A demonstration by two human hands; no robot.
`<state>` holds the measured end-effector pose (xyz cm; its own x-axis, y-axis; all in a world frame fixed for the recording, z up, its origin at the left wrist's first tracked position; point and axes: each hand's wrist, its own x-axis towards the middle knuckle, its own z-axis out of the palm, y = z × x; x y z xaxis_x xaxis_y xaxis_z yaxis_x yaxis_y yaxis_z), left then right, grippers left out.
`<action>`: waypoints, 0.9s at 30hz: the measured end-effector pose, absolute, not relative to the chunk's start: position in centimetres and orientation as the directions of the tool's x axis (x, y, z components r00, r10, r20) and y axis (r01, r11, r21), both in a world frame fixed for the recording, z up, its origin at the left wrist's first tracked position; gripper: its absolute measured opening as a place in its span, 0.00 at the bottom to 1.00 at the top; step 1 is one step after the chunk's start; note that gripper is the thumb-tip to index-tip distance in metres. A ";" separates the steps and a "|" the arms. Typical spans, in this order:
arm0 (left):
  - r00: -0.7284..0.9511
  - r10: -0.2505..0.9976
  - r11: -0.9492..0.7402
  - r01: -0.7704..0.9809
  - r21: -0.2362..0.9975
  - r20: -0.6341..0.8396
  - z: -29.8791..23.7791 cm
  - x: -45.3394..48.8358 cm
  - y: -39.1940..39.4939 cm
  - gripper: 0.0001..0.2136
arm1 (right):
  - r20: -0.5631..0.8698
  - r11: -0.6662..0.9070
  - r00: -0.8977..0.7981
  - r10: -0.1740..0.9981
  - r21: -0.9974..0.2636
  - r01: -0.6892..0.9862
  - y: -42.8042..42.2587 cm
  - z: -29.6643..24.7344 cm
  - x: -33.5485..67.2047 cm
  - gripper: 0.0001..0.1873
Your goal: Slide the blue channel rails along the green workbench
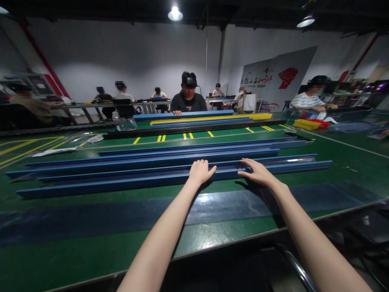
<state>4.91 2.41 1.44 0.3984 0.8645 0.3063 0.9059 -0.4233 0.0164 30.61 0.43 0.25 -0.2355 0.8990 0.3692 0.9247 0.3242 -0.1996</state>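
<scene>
My left hand (pixel 201 172) lies over the nearest blue channel strip (pixel 106 185), its thumb stretched apart to the right and its fingertips partly hidden. To its right, my right hand (pixel 257 172) hovers at the same strip with fingers and thumb spread and nothing between them. Whether it touches the strip I cannot tell. This long strip runs across the table, its hollow side up. Just behind it lie more blue channel strips (pixel 152 158), roughly parallel. Between me and the nearest strip is a flat sheet of clear plastic film (pixel 127 217).
Across the green table (pixel 194 245), a person (pixel 188 99) sits behind blue, yellow (pixel 258 117) and black strips. A yellow tray (pixel 306 124) stands at the right. Another person (pixel 313 97) works there, with several others farther back. A chair frame (pixel 296 265) is below the near edge.
</scene>
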 end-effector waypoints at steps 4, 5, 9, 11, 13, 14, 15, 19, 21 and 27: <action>0.382 0.854 -0.412 0.911 0.012 0.355 1.4 4.3 2.2 0.23 | 0.369 0.321 -0.241 0.898 -0.174 0.931 0.1 0.1 29.5 0.32; 0.377 0.853 -0.408 0.913 0.011 0.361 1.4 4.0 2.0 0.23 | 0.373 0.322 -0.243 0.895 -0.166 0.932 0.0 0.1 29.3 0.32; 0.344 0.862 -0.374 0.928 0.008 0.374 1.5 2.3 1.4 0.21 | 0.390 0.334 -0.259 0.884 -0.140 0.932 -0.4 -0.2 29.1 0.31; 0.327 0.868 -0.356 0.935 0.008 0.373 1.6 1.3 1.2 0.20 | 0.395 0.332 -0.257 0.882 -0.132 0.934 -0.6 -0.5 29.3 0.30; 0.304 0.878 -0.331 0.944 0.011 0.370 1.6 0.1 1.1 0.20 | 0.398 0.315 -0.244 0.884 -0.123 0.941 -0.8 -0.7 29.7 0.30; 0.296 0.881 -0.322 0.947 0.010 0.369 1.6 -0.4 1.1 0.20 | 0.398 0.305 -0.237 0.886 -0.116 0.945 -0.8 -0.8 29.9 0.30; 0.288 0.883 -0.314 0.949 0.009 0.371 1.6 -0.9 1.1 0.20 | 0.397 0.296 -0.233 0.888 -0.106 0.949 -0.8 -0.9 30.1 0.30; 0.302 0.887 -0.317 0.948 -0.014 0.350 1.8 -2.5 1.2 0.18 | 0.384 0.323 -0.273 0.882 -0.071 0.944 -0.3 -0.7 30.0 0.31; 0.295 0.895 -0.304 0.952 -0.028 0.336 2.1 -3.2 1.3 0.17 | 0.385 0.354 -0.303 0.872 -0.068 0.933 0.1 -0.6 29.4 0.31; 0.277 0.935 -0.263 0.961 -0.088 0.222 3.5 -4.4 1.4 0.21 | 0.415 0.367 -0.308 0.856 -0.067 0.928 0.3 -0.5 26.3 0.29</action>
<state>-4.37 1.45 3.46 0.2767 0.9349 0.2222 0.9607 -0.2634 -0.0880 26.33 0.29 -0.52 -0.3085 0.8560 0.4148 0.9278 0.3670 -0.0675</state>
